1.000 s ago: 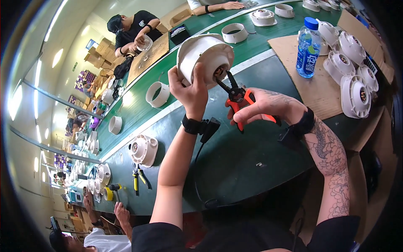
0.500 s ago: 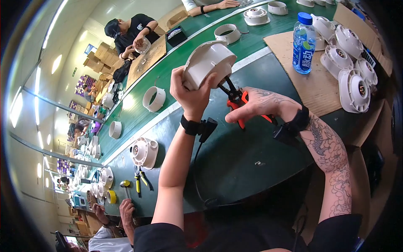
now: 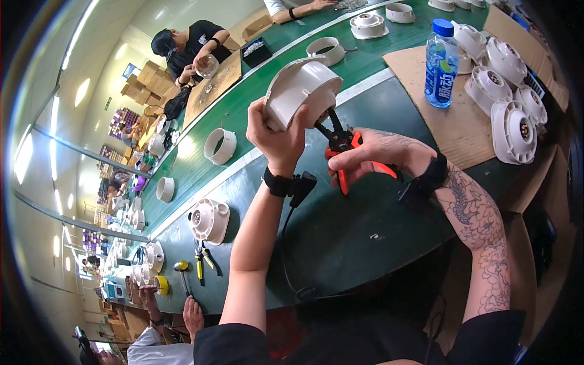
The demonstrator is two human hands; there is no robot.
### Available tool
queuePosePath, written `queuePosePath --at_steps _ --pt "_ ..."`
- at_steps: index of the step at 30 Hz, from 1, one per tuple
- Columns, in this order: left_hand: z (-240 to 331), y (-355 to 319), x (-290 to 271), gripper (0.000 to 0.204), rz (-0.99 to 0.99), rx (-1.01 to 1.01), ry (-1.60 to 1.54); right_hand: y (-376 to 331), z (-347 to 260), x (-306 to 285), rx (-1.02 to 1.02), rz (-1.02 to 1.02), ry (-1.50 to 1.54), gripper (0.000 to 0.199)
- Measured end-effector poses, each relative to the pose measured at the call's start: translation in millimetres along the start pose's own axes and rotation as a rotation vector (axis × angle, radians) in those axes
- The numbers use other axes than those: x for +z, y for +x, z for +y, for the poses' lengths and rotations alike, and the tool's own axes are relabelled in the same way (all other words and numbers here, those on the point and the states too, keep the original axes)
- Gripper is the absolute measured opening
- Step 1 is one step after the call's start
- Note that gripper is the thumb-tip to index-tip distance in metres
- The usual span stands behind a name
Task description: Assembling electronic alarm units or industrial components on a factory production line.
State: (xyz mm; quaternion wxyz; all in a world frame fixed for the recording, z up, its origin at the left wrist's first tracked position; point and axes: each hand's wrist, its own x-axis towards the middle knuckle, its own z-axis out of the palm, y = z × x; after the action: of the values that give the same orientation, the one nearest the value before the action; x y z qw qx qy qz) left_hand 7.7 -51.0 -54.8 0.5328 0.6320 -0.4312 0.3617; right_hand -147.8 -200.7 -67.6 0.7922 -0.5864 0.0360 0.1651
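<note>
My left hand (image 3: pixel 278 140) grips a white plastic lamp-holder-like housing (image 3: pixel 301 91), tilted on its side above the green table (image 3: pixel 328 243). The thumb presses its near face and the fingers wrap behind it. My right hand (image 3: pixel 382 151) is closed round red-handled pliers (image 3: pixel 344 145). Their black jaws reach up to the housing's right underside; what they touch inside is hidden. To the left of my left forearm lie a second white housing (image 3: pixel 208 220), yellow-and-black pliers (image 3: pixel 207 260) and a yellow-headed hammer (image 3: pixel 182 266).
A green conveyor (image 3: pixel 255 103) carries white rings (image 3: pixel 219 146). On cardboard (image 3: pixel 438 131) at right stand a blue-capped bottle (image 3: pixel 440 64) and several finished-looking housings (image 3: pixel 514 131). A co-worker (image 3: pixel 194 52) works across the belt; another person's hand (image 3: pixel 193 315) is at lower left.
My right thumb and fingers have closed further round the handles. The housing has tipped slightly. Rings on the belt have slid a little left, and the lower-left co-worker's hands have moved.
</note>
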Motion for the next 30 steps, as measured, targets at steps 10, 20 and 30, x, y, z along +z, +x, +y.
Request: queuePosePath --at_steps 10,20,30 --pt "5.9 3.0 -5.1 0.058 -0.036 0.114 0.066 -3.9 -1.4 13.8 -0.038 -0.020 0.077 0.029" --pt "12.5 7.3 -12.9 0.055 -0.021 0.031 -0.081 -6.2 4.3 27.2 -0.176 -0.358 0.276 0.027" --pt "-4.2 25.9 -5.4 0.050 -0.005 -0.231 0.068 -2.0 8.4 17.7 -0.015 -0.048 -0.383 0.057"
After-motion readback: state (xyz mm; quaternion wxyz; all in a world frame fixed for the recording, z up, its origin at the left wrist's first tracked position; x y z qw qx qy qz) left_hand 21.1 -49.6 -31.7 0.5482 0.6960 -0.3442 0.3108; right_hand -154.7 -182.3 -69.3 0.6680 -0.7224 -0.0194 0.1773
